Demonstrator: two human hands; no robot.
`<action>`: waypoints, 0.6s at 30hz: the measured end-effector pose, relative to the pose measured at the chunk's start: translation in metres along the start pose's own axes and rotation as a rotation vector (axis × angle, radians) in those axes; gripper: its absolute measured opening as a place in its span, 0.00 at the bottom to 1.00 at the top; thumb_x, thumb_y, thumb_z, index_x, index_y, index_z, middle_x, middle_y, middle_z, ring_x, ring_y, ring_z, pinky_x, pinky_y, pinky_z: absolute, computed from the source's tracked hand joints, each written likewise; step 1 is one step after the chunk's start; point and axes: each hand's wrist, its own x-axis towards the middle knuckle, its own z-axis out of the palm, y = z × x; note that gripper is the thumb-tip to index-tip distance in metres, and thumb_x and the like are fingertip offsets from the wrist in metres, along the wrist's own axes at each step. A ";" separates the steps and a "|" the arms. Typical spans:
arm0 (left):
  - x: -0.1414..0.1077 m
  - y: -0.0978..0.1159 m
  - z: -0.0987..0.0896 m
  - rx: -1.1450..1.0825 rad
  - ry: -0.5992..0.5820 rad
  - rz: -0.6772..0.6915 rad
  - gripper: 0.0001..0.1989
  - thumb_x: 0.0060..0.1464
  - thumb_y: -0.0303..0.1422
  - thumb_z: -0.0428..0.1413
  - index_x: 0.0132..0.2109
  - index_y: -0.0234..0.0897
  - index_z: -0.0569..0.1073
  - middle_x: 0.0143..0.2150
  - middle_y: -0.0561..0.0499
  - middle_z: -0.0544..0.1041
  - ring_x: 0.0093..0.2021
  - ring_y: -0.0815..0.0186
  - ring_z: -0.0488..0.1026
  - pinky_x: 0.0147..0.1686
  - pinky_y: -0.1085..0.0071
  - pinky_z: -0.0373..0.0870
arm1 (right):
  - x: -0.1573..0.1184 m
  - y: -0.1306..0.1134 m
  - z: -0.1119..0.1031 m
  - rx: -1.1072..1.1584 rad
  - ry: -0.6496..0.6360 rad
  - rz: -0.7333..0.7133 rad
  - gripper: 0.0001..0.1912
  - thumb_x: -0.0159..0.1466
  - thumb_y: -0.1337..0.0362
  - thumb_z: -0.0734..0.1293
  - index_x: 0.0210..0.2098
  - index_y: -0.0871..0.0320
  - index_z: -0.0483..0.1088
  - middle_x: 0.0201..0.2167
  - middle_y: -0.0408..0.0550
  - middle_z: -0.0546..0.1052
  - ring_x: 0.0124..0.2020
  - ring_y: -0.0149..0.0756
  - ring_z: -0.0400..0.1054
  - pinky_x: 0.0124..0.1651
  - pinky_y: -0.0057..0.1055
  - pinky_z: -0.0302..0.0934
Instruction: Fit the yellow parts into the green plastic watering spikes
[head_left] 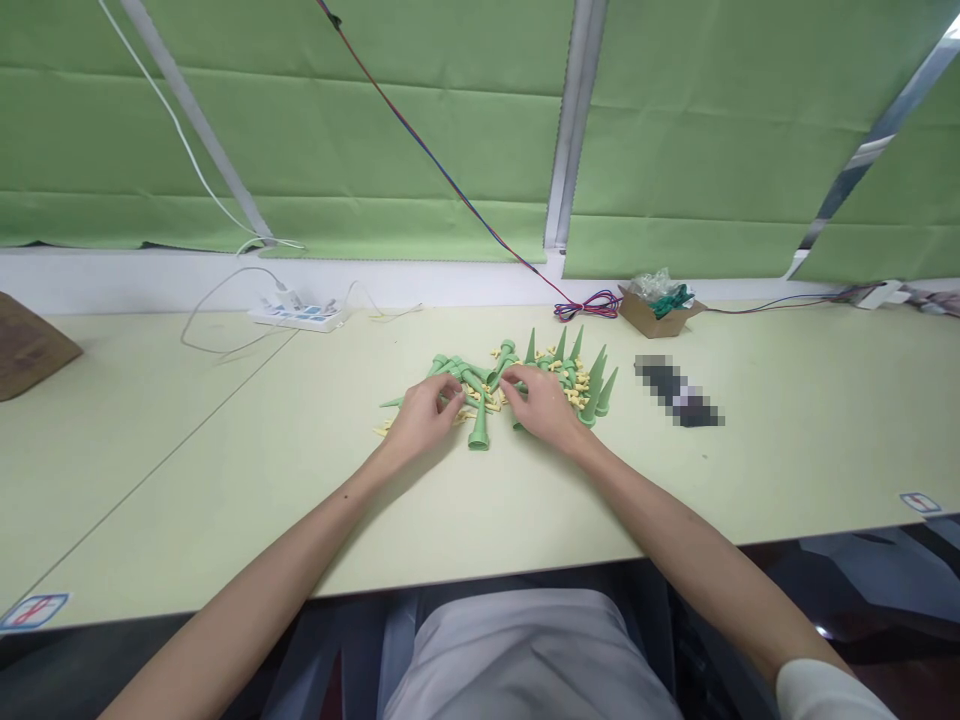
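Both hands work in the pile at the middle of the desk (pixel 517 520), where handling the small parts seems to be the step in hand. The left hand (pixel 426 414) is over the left part of the pile with thumb and index finger curled close together; whether a piece sits between them I cannot tell. The right hand (pixel 546 405) reaches in with bent fingers, its fingertips beside the open mouth of a lying spike (pixel 493 379); whether it grips that spike or only touches it is unclear.

To do this well, I would pinch the tiny parts with the fingertips alone and steady each cone by its wide end, which should turn less than the slim tip. Keeping the right wrist raised seems wise, since the upright spikes (pixel 597 386) just beyond it look easy to topple. Loose bits could also catch under the palms, so a light touch is better than sweeping.

The green tapered spikes (pixel 480 418) look like moulded plastic, matt and mid-green, narrowing from a collared, hollow end to a point. Some lie crossed over one another near the left hand; others stand point up on the right. Among them are scattered small yellow pieces (pixel 581 385), stubby on the right side, with slimmer ones by the left hand.
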 end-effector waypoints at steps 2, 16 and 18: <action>0.002 -0.004 -0.002 0.063 0.021 0.015 0.08 0.62 0.37 0.54 0.41 0.39 0.76 0.41 0.46 0.80 0.33 0.61 0.73 0.38 0.65 0.68 | 0.000 0.001 0.000 -0.057 -0.026 0.033 0.10 0.70 0.69 0.63 0.45 0.60 0.76 0.45 0.55 0.82 0.46 0.43 0.75 0.51 0.36 0.63; 0.001 -0.006 -0.003 0.071 -0.127 0.064 0.07 0.56 0.34 0.57 0.35 0.41 0.80 0.36 0.45 0.81 0.35 0.54 0.74 0.42 0.58 0.70 | -0.003 0.002 0.002 -0.077 -0.151 0.069 0.15 0.71 0.70 0.63 0.54 0.62 0.75 0.54 0.59 0.80 0.56 0.47 0.74 0.59 0.40 0.64; 0.001 -0.008 -0.002 0.066 -0.147 0.084 0.07 0.56 0.35 0.57 0.35 0.41 0.81 0.38 0.44 0.81 0.36 0.54 0.74 0.43 0.58 0.71 | -0.003 0.002 0.002 -0.076 -0.149 0.069 0.15 0.71 0.70 0.63 0.54 0.62 0.75 0.54 0.59 0.80 0.56 0.47 0.74 0.60 0.40 0.64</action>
